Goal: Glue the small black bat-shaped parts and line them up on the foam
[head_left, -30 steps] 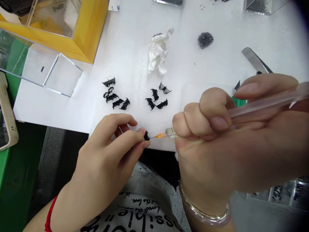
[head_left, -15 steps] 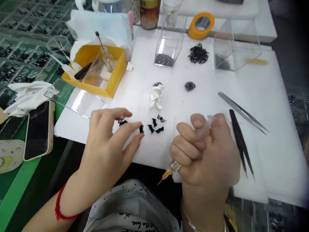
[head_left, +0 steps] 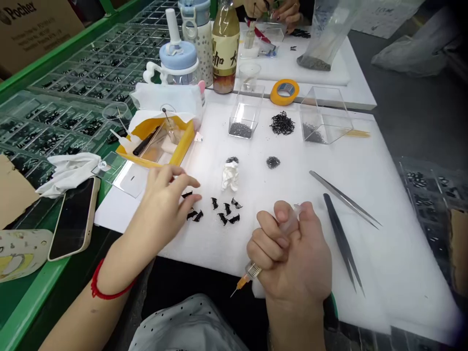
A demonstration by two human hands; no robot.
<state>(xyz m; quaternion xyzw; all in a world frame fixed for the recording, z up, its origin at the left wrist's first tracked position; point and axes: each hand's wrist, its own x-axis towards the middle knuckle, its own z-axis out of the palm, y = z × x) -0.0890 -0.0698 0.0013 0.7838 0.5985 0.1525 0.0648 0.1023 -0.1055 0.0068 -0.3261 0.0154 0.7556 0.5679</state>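
- Left hand [head_left: 164, 200]: fingers [head_left: 185, 176] now released, lifted just off the black pieces [head_left: 198, 216] (probably moulded plastic);
- Right hand [head_left: 288, 258]: fingers [head_left: 266, 241] clenched around a syringe [head_left: 290, 223], orange needle aimed away from the pieces;

This is a workshop for tiny parts. A thick white foam pad [head_left: 395, 273] holds small black plastic bits [head_left: 226, 209] and long steel tweezers [head_left: 341, 197], green racks of clear trays [head_left: 73, 83] sit on the left, and another person's hands [head_left: 270, 7] work far off.
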